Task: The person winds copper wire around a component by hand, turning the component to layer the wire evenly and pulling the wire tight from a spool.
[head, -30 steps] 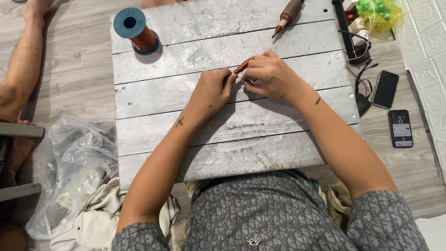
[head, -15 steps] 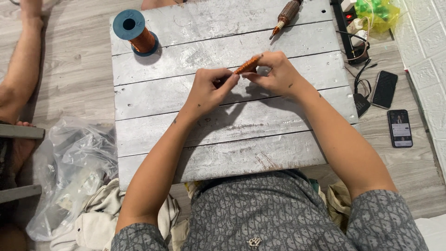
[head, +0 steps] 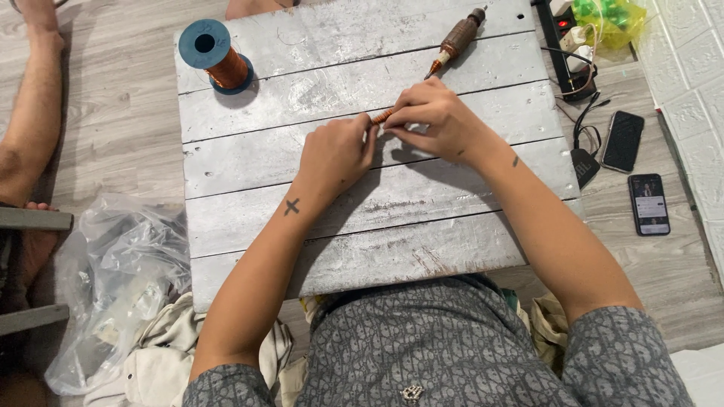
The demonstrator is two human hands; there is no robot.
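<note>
Centrally, over the second and third planks of a low grey-painted wooden tabletop (head: 377,249): left hand (head: 337,154) and right hand (head: 437,120) brought together, fingertips of both pinched onto a thin copper-coloured rod-like piece (head: 382,116), held just above the boards, well in from every edge. Most of that piece hidden by the fingers; exact form impossible to tell.

Near the far-left corner, upright on its flange: a blue plastic spool wound with copper wire (head: 215,56). Toward the far-right corner, lying slanted across the first two planks: a brown-handled pointed tool like a soldering iron (head: 456,39), tip aimed at the right hand, close but apart from it.

Underneath and around: pale wood-grain flooring (head: 113,128). Right of the tabletop, on the floor: a black power strip with plugs and cables (head: 567,60), two dark smartphones (head: 624,141) side by side, a green crumpled bag (head: 607,15), then a white brick-patterned wall (head: 690,75). Left, by the near-left corner: a crumpled clear plastic bag (head: 113,279) and pale cloth (head: 170,362). Farther left, another person's bare leg (head: 34,105).
</note>
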